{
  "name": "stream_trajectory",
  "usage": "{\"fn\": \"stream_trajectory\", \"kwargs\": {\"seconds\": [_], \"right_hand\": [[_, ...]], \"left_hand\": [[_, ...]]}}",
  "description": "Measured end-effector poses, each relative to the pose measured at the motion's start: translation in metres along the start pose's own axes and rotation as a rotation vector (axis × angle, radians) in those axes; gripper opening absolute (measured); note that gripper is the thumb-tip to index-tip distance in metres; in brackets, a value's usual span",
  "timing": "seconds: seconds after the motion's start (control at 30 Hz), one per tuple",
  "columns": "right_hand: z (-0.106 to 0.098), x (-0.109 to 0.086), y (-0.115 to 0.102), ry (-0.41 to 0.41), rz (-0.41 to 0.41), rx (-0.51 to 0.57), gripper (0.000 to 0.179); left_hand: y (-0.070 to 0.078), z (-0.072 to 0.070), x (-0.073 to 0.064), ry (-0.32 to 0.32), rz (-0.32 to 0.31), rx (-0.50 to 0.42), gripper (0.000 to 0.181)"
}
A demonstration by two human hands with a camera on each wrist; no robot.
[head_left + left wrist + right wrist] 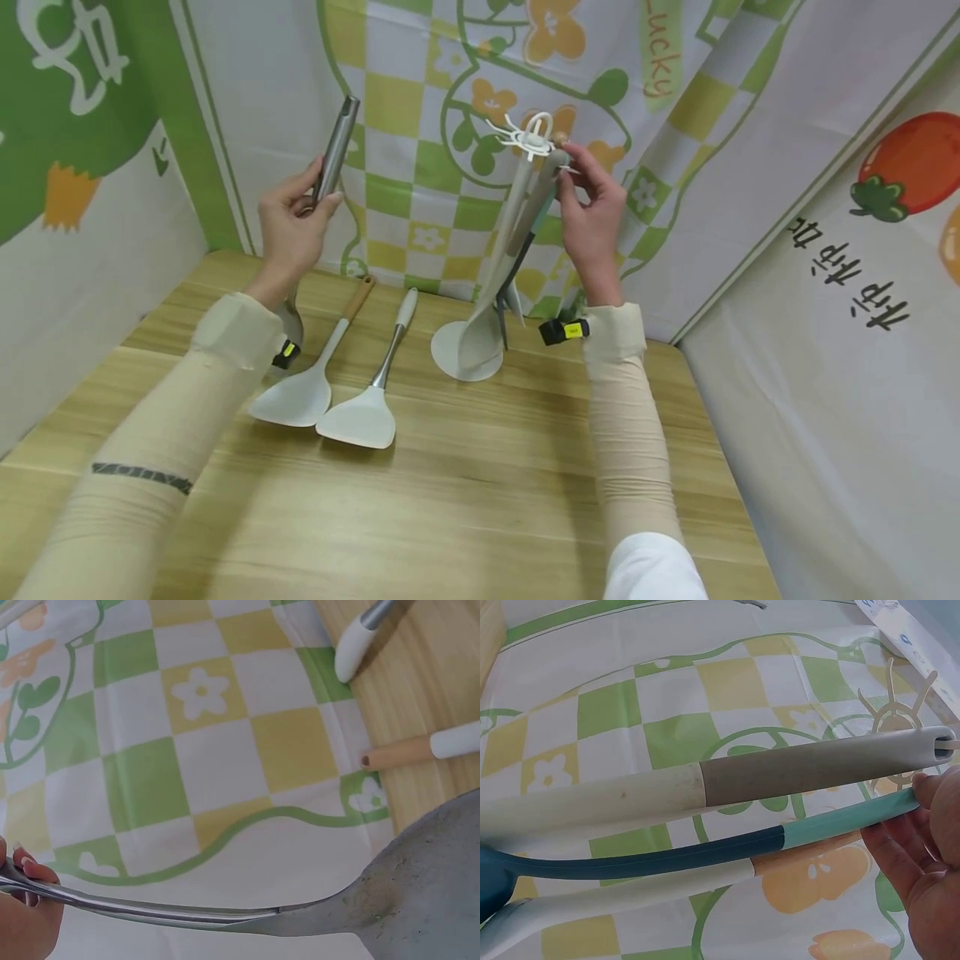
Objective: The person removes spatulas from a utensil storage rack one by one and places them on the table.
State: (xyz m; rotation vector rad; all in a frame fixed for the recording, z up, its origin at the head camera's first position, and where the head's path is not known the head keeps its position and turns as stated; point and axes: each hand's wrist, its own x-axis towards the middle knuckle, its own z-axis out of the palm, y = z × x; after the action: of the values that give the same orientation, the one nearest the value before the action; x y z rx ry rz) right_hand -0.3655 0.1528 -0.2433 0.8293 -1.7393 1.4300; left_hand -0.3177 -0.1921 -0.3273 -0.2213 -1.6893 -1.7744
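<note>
My left hand [294, 229] grips a steel spatula [339, 146] near the upper part of its handle, with the tool held upright; its broad grey head [424, 900] hangs at the lower end. On the right, my right hand [594, 221] pinches the end of a mint-green handle on a dark blue utensil [847, 817] at the top of a white utensil stand [534, 137]. Alongside it hang a utensil with a grey-brown handle [780, 772] and a pale one with a wooden handle [799, 859]. Their heads partly overlap above the stand's round base [447, 354].
Two white spatulas lie on the wooden table [465, 500] at left: one with a wooden-tipped handle [300, 398], one with a steel neck [363, 417]. A checked cloth [397, 108] hangs behind the stand. A printed panel [840, 375] borders the right side.
</note>
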Motion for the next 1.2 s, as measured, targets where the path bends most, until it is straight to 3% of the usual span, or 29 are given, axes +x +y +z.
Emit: {"fn": "stream_trajectory", "kwargs": {"seconds": [0.73,1.2], "right_hand": [[0.003,-0.002,0.002,-0.017,0.016,-0.005,0.028],[-0.001,-0.002,0.001,-0.006,0.018,0.009,0.029]], "left_hand": [[-0.037,-0.039,0.004,0.088,-0.1,0.071,0.05],[-0.05,-0.052,0.005,0.073,-0.146,0.194,0.049]]}}
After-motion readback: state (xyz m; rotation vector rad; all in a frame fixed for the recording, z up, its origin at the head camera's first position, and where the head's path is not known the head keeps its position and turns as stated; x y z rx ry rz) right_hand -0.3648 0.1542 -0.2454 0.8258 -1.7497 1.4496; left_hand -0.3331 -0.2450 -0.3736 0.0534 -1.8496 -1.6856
